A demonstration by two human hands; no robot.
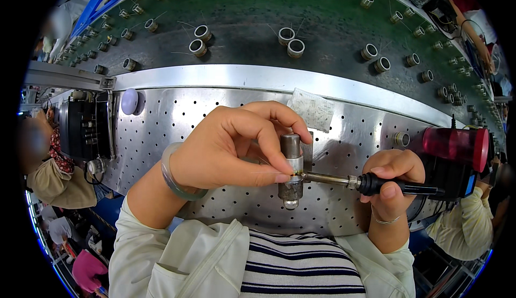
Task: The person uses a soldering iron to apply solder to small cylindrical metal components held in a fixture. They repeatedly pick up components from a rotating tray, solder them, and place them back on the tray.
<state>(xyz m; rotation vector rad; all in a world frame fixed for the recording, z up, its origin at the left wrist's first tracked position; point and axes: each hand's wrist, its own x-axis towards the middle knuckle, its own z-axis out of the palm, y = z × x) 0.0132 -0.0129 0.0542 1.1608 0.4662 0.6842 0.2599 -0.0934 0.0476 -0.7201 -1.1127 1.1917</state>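
A shiny metal ring [296, 163] sits around an upright-looking dark metal post [291, 145] on the bench in front of me. My left hand [223, 147] reaches over from the left, thumb and forefinger pinched at the ring's side. A fine wire strand shows beside the thumb; the fingertips partly hide it. In my right hand [396, 174] is a soldering iron [330, 179] with a black handle, held level. Its tip touches, or nearly touches, the ring by my left fingertips. The exact contact spot is too small to make out.
Beyond the perforated metal bench [166, 131] runs a green conveyor belt [236, 26] carrying many small metal rings with thin wires. Nearby are a crumpled paper sheet [312, 110], a lilac knob [129, 101], a loose ring [401, 139] and a red cylindrical container [454, 146]. People work at both sides.
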